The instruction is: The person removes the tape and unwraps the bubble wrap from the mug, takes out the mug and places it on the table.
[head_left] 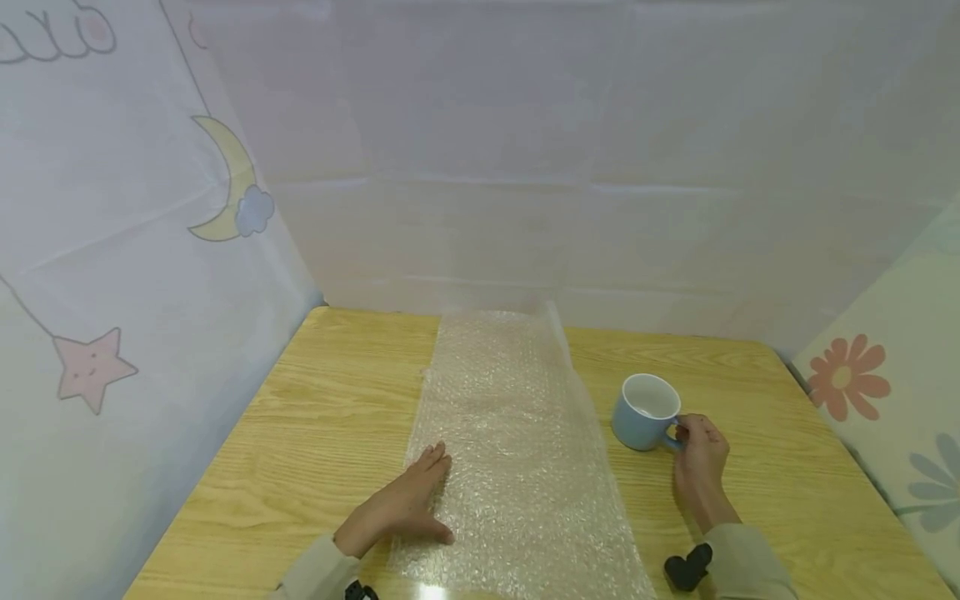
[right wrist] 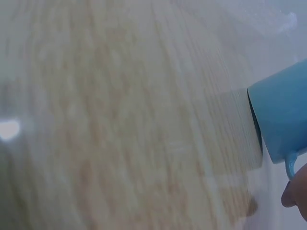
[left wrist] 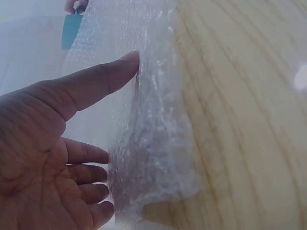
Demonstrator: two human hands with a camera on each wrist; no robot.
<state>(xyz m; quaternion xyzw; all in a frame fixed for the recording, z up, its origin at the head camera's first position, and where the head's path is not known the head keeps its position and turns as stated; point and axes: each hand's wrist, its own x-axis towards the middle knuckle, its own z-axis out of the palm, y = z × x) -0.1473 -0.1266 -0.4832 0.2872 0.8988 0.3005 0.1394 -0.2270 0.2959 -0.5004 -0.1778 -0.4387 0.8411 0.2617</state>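
A light blue mug (head_left: 637,427) with a white inside stands upright toward the right of the table. My right hand (head_left: 701,458) pinches its handle from the right side. In the right wrist view the mug (right wrist: 283,112) shows at the right edge, with a fingertip at its handle. A long sheet of bubble wrap (head_left: 517,450) lies flat down the middle of the table. On its left edge rests my left hand (head_left: 408,504), fingers straight and thumb spread. The left wrist view shows the left hand (left wrist: 48,148) with fingertips right at the bubble wrap (left wrist: 158,129).
The wooden table (head_left: 322,400) carries both things. Its back edge meets a pale hanging cloth (head_left: 480,167), and printed cloths hang along the left and right sides. The far right corner of the bubble wrap curls up near the back cloth.
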